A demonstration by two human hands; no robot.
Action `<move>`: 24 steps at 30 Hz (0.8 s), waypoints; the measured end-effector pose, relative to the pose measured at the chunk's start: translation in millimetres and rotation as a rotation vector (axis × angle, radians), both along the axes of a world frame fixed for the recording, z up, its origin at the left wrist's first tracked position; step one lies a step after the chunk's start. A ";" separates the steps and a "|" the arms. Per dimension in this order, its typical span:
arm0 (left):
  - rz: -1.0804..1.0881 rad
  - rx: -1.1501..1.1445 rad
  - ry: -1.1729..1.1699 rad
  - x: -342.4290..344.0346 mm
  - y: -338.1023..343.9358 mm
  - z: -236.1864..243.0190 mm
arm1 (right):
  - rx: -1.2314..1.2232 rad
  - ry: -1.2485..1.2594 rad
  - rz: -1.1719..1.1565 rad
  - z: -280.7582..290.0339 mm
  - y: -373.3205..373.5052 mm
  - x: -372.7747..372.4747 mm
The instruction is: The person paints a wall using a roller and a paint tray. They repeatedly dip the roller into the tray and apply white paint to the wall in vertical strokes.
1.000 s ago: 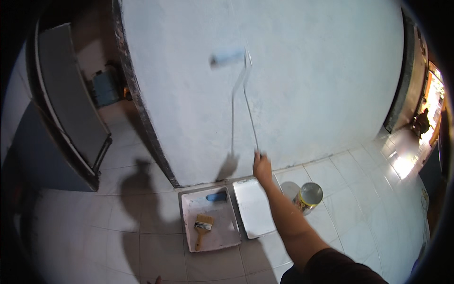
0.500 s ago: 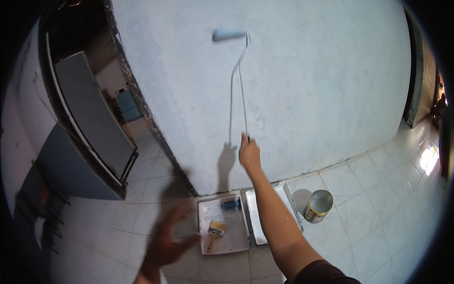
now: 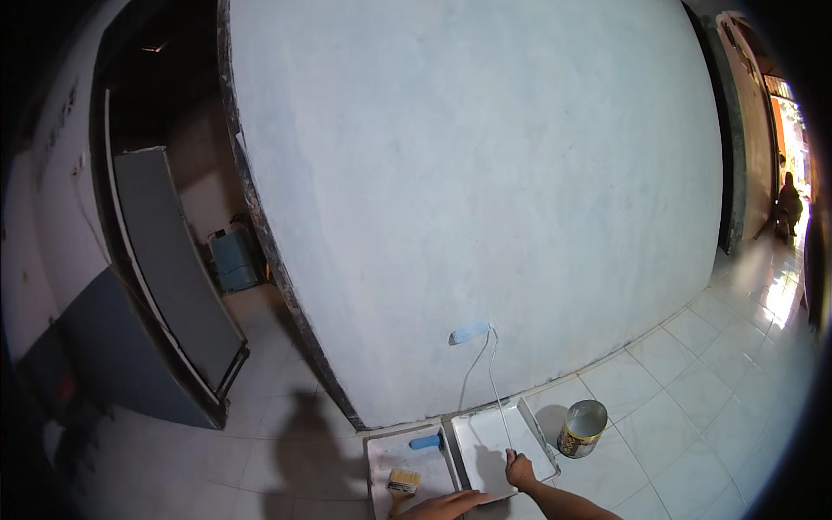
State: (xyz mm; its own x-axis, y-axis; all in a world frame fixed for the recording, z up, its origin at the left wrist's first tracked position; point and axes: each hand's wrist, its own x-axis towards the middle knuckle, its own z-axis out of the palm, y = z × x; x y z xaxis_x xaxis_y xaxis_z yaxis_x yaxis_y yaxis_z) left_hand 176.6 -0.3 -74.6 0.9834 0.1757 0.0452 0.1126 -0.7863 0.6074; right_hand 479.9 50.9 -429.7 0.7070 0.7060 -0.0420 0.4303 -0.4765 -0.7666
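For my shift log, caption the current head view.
Right hand holding a paint roller in front of a pale wall, left hand near two trays, one with a brush in it.

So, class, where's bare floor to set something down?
Bare tiles stretch right of the can; a shadowed patch lies left of the left tray. Crowded: that tray, holding brush and loose blue roller, and the right tray, by the left hand and right hand.
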 end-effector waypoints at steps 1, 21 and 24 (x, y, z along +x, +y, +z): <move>0.011 -0.034 -0.025 0.1 1.3 -2.9 | 0.063 0.024 -0.066 1.7 -4.9 -16.4; 0.184 -0.245 0.148 -8.0 18.3 -20.8 | 0.489 -0.401 0.094 310.3 144.0 87.0; 0.100 -0.116 0.106 3.0 12.9 -11.8 | 0.313 -0.176 -0.028 127.2 76.1 80.6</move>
